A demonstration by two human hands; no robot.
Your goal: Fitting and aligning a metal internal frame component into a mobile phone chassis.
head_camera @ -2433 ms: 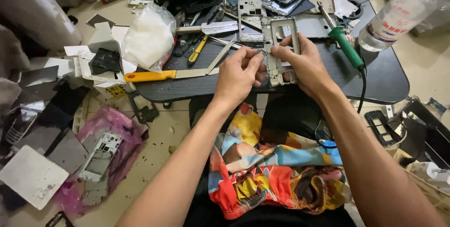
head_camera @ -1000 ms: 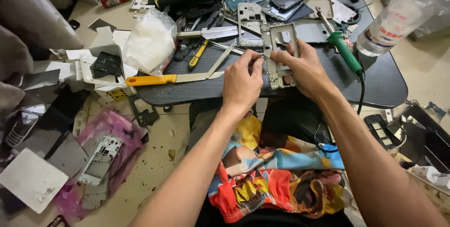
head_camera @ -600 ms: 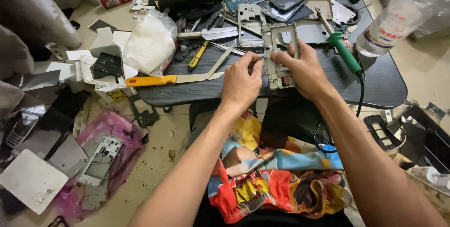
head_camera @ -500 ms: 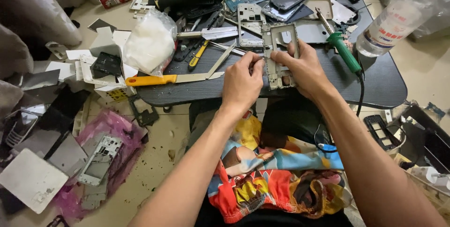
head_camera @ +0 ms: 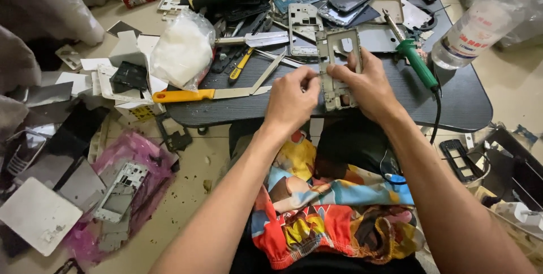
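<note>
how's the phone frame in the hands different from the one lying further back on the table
The held phone frame is gripped by the left hand and right hand, lifted above the near part of the table; the lying frame rests flat among loose parts, untouched. The held one shows a large open window; the lying one looks more filled in. Both are grey metal, roughly the same size.

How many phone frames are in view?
3, maybe more in the clutter: one frame held in both hands, one frame on the table behind it, one frame on the floor at left.
</note>
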